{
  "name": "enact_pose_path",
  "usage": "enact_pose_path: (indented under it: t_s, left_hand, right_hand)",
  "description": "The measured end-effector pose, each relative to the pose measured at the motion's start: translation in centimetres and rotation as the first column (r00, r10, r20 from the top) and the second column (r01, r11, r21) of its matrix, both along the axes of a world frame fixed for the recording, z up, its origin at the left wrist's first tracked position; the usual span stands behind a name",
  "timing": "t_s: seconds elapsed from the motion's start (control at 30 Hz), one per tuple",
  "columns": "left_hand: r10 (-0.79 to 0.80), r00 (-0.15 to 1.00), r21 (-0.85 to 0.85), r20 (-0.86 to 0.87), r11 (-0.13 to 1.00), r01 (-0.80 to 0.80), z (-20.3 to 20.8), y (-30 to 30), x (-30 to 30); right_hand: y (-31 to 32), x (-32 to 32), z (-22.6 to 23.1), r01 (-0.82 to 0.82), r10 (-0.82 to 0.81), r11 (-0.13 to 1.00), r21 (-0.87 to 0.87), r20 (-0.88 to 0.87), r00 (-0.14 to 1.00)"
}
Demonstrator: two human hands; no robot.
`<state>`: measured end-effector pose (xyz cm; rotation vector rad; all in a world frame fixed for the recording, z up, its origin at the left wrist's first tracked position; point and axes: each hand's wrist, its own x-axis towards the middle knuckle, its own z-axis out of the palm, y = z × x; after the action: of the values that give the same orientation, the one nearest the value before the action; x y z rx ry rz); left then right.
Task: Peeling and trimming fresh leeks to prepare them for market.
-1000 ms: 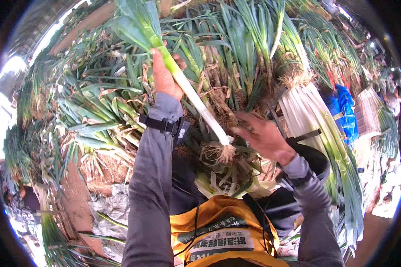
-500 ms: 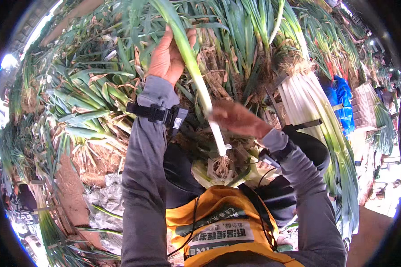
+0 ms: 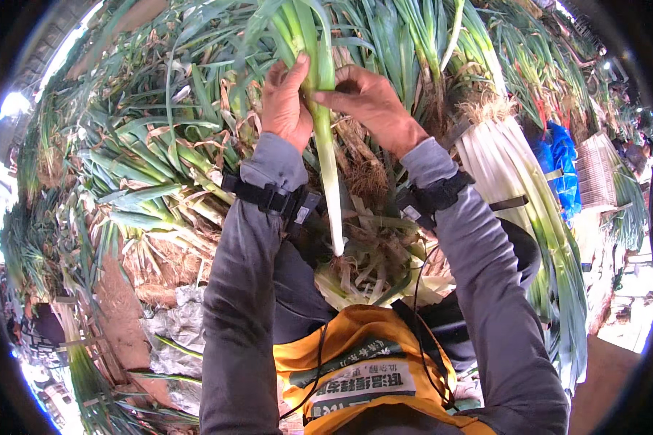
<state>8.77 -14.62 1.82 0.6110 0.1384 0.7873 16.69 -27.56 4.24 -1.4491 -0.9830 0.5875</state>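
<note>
A single leek point(image 3: 328, 170) hangs root end down in front of me, its green leaves up and its white shank tapering to a small root tuft. My left hand point(image 3: 286, 105) is closed round it from the left, where the shank turns green. From the right, my right hand point(image 3: 374, 109) pinches at the same height, thumb and fingers against the leek's outer leaf. Its fingertips are partly hidden behind the green part. Below the root end lie peeled leaf scraps point(image 3: 370, 279) and roots between my knees.
To my right stands a bundle of trimmed leeks point(image 3: 508, 170) beside a dark metal bracket point(image 3: 508, 203). Blue plastic point(image 3: 562, 163) is past it. Untrimmed leeks point(image 3: 134, 167) are heaped at left and ahead. A grey plastic sheet point(image 3: 174, 326) lies at lower left.
My right hand has risen from the white shank to the green part beside my left hand. The leek now hangs more upright, its root end shifted left.
</note>
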Motion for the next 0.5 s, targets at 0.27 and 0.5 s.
enact_pose_path:
  t_s: [0.27,0.5]
  left_hand:
    - [0.252,0.961,-0.009,-0.112,0.967,-0.254,-1.3,1.4,1.2]
    - [0.344,0.924,0.064,-0.17,0.939,-0.338,-3.4,7.6,-0.6]
  right_hand:
    - [1.1,-2.1,-0.1,0.041,-0.006,0.967,0.252,-0.139,0.99]
    - [-3.3,0.3,-2.4,0.09,-0.019,0.951,0.296,-0.235,0.972]
